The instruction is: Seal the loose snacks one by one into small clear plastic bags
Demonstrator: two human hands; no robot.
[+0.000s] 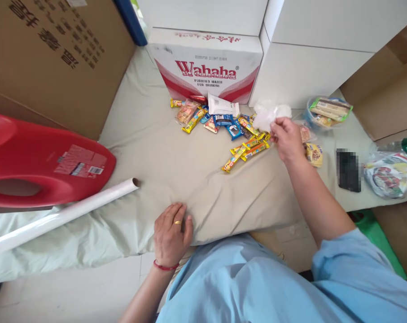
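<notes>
My right hand [286,139] has its fingers pinched on a thin, crumpled white piece [270,115]; whether it is plastic or tissue I cannot tell. Below and left of these fingers lie several yellow-wrapped snack sticks [237,158]. Blue snack packets [234,129], a pinkish packet [187,112] and a white packet [222,106] form a loose pile with them. Partly behind my right wrist is a small yellow packet [313,154]. My left hand [171,233] rests palm down, fingers extended, at the front edge of the cloth-covered surface [203,188], holding nothing.
A Wahaha carton [210,72] stands behind the pile. A clear tub [328,114] of snacks, a blurred black item [349,170] and a plastic bag [390,175] sit at right. A red jug [48,161], white tube [65,215] and cardboard box [55,58] are at left.
</notes>
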